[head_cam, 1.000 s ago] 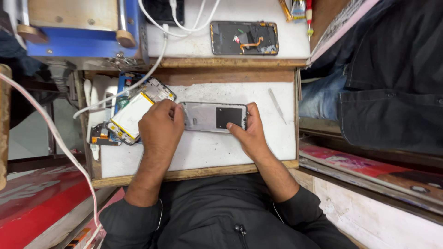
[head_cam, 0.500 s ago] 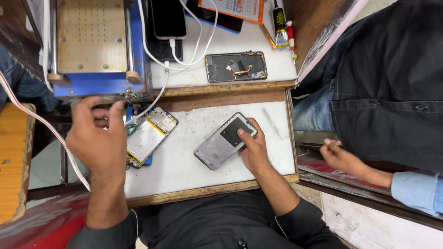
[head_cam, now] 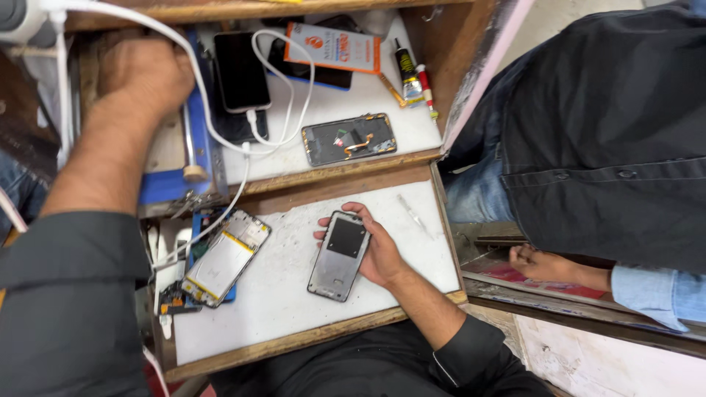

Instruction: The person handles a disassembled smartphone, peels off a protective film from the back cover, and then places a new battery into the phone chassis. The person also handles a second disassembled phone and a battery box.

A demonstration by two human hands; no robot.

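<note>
My right hand (head_cam: 376, 250) grips the edge of a grey phone frame (head_cam: 339, 256) that lies on the white work board (head_cam: 287, 309). My left hand (head_cam: 144, 75) is stretched up and away to the blue machine (head_cam: 197, 165) on the upper shelf, resting on its top; whether it holds anything there is hidden. An opened phone with a white and yellow battery (head_cam: 224, 259) lies on the board's left side, untouched.
On the upper shelf lie a black phone on a white cable (head_cam: 240, 70), an opened phone back (head_cam: 348, 138), an orange card (head_cam: 332, 47) and glue tubes (head_cam: 408, 75). A thin metal tool (head_cam: 413, 214) lies at the board's right. Another person in dark clothes (head_cam: 603, 132) sits at the right, hand (head_cam: 544, 263) low.
My left hand left the grey phone frame and reached up to the blue machine. My right hand turned the frame from flat across to nearly upright. My view shifted up.
</note>
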